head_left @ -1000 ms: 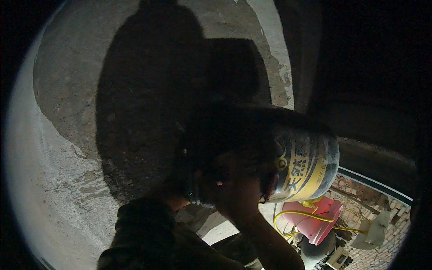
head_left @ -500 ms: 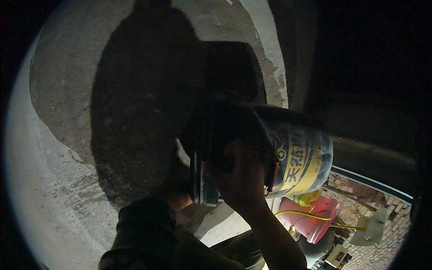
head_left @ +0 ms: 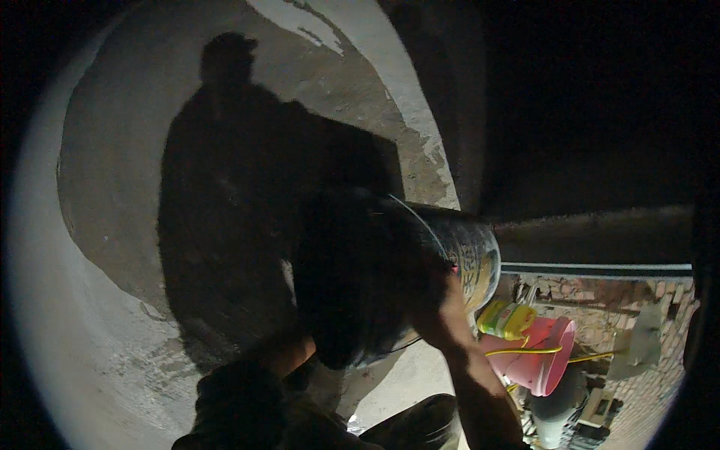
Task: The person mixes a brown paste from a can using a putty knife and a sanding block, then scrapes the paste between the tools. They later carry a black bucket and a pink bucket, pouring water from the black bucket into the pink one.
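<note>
A large dark bucket (head_left: 367, 270) with a yellow label is held on its side, its ridged rim toward the left and its base toward the right. Its thin wire handle (head_left: 420, 225) curves round the body. My right hand (head_left: 433, 315) grips the bucket's near side, close to the handle; shadow swallows its fingertips. Low at the left end, my left hand (head_left: 304, 346) bears the bucket by its rim area, its fingers hidden behind it. Whatever the bucket contains is too dark to see.
A rough grey plastered surface (head_left: 120, 187) fills the left, with my shadow across it. At lower right stand a pink bucket (head_left: 536, 364), a yellow-green container (head_left: 507, 320), a yellow hose (head_left: 592, 357) and a brick surface (head_left: 637, 405). A pale metal edge (head_left: 600, 268) runs above them.
The bucket has swung left and turned, so less of its label shows. My right hand has shifted right along its side. The view has shifted, and my shadow's head now shows.
</note>
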`<action>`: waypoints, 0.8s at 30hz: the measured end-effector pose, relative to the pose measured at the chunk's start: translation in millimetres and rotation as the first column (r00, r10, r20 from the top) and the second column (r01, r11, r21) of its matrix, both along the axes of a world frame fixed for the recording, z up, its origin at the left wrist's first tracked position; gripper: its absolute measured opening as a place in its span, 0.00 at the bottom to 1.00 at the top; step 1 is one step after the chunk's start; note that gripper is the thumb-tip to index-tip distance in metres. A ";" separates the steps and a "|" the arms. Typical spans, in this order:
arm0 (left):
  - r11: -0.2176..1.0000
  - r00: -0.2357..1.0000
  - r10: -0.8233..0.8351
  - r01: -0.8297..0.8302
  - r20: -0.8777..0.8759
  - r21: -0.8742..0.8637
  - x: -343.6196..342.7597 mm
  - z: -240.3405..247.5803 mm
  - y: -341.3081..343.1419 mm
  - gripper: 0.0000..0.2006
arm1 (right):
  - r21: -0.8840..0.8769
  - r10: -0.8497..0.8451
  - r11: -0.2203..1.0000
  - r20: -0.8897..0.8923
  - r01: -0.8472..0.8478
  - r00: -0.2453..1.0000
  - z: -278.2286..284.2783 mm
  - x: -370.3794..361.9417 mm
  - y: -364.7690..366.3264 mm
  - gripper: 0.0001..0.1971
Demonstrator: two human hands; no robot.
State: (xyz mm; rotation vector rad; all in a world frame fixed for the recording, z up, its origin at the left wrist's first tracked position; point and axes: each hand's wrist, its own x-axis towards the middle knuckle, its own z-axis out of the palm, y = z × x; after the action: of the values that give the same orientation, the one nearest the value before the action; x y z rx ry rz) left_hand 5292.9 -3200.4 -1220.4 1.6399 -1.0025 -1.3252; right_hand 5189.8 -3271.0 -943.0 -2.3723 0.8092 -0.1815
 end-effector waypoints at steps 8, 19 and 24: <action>0.820 0.560 -0.572 0.412 0.599 0.397 22.8 78.9 -31.8 0.19 | 0.681 -0.527 0.711 0.351 0.175 0.774 38.2 -108.5 -15.9 0.17; 0.422 -0.371 -0.780 0.284 0.504 0.861 -25.0 141.2 -73.3 0.18 | 0.875 -0.831 0.474 0.407 0.101 0.379 -19.4 -233.8 28.6 0.13; 0.063 -0.722 -0.554 0.460 0.415 0.885 -35.4 175.4 -84.2 0.21 | 0.878 -0.850 0.466 0.411 0.109 0.329 -44.8 -269.1 27.9 0.11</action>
State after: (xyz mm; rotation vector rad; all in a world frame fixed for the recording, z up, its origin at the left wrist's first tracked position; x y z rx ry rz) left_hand 5257.5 -3284.6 -1044.9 1.4800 -3.8620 -0.3386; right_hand 4920.8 -3243.1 -987.8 -0.8588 0.8954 -1.0183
